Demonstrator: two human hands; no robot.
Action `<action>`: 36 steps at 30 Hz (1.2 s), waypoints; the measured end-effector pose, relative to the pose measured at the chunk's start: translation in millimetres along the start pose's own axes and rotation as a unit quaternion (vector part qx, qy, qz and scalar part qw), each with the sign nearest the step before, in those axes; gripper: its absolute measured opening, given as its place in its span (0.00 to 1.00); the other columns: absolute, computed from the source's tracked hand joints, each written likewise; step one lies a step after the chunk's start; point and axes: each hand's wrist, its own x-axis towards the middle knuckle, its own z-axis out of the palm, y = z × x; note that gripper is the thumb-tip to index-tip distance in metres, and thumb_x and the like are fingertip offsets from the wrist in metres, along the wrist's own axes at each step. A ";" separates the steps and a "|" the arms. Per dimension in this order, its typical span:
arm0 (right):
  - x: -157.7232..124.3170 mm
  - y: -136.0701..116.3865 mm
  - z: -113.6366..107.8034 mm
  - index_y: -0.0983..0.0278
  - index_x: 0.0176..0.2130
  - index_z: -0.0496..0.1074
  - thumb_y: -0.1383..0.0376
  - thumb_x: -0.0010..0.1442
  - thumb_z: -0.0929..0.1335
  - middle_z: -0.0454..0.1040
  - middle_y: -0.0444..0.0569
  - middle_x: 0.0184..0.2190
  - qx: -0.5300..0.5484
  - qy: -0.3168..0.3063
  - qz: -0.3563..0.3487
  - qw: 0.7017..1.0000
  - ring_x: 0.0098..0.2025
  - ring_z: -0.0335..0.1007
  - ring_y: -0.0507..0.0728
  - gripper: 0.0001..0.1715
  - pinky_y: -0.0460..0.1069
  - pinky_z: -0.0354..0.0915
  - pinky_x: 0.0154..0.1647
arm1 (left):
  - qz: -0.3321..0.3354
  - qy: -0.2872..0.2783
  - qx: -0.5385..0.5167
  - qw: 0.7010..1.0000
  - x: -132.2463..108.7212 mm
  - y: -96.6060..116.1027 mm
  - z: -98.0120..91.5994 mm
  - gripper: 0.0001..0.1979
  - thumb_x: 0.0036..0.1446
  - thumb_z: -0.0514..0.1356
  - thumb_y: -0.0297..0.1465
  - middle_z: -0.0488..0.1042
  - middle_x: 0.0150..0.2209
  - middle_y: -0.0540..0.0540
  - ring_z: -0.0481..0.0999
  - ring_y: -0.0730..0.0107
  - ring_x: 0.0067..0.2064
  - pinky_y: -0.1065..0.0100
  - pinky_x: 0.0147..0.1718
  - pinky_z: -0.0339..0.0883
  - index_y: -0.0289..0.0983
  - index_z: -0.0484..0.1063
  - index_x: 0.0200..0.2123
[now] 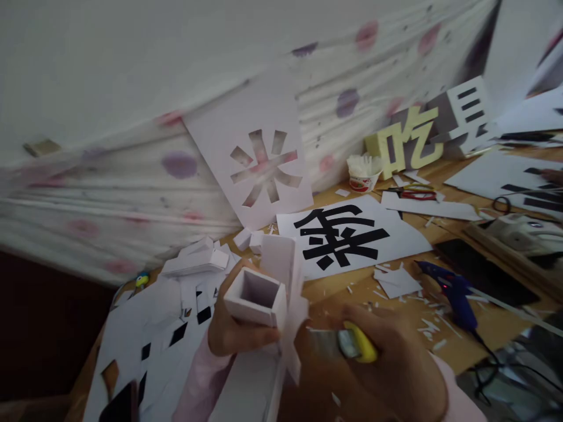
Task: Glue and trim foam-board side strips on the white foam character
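Note:
My left hand point(235, 328) is wrapped round a white foam-board piece point(275, 310) with a hollow, box-like end facing up. Longer white strips of the same piece run above and below the fingers. To its right, my right hand point(387, 351) grips a yellow utility knife point(360, 343). The knife's blade is blurred and points left toward the white piece, with a small gap between them. Beyond the hands lies a white sheet with a black printed character point(343, 237).
A blue glue gun point(457, 296) with a cord lies at right, near a dark flat device point(486, 272). Red-handled scissors point(417, 193) and a paper cup point(364, 173) stand further back. White scraps point(193, 264) cover the left side. A cut-out board point(264, 164) leans on the curtain.

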 end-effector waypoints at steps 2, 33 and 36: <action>5.2 -3.8 4.9 0.61 0.23 0.65 0.71 0.47 0.65 0.66 0.39 0.14 -0.044 -0.011 -0.018 0.999 0.17 0.62 0.49 0.05 0.44 0.48 0.19 | 0.038 0.030 0.098 0.994 -4.3 17.3 -0.4 0.22 0.37 0.71 0.34 0.70 0.31 0.51 0.68 0.70 0.29 0.67 0.26 0.61 0.40 0.65 0.35; 1.5 39.6 24.6 0.61 0.21 0.59 0.68 0.52 0.64 0.61 0.40 0.13 -0.124 0.167 -0.003 0.978 0.15 0.55 0.49 0.11 0.45 0.49 0.19 | 0.153 0.061 0.316 0.934 -30.6 41.8 27.1 0.16 0.44 0.64 0.28 0.69 0.28 0.52 0.70 0.64 0.32 0.57 0.40 0.60 0.42 0.62 0.35; -2.8 39.1 17.7 0.60 0.20 0.56 0.67 0.56 0.66 0.56 0.38 0.14 -0.053 0.177 0.006 0.983 0.16 0.50 0.48 0.17 0.45 0.49 0.19 | 0.146 0.055 0.319 0.935 -29.1 38.0 26.0 0.17 0.43 0.66 0.26 0.69 0.30 0.50 0.69 0.65 0.31 0.59 0.36 0.61 0.41 0.63 0.36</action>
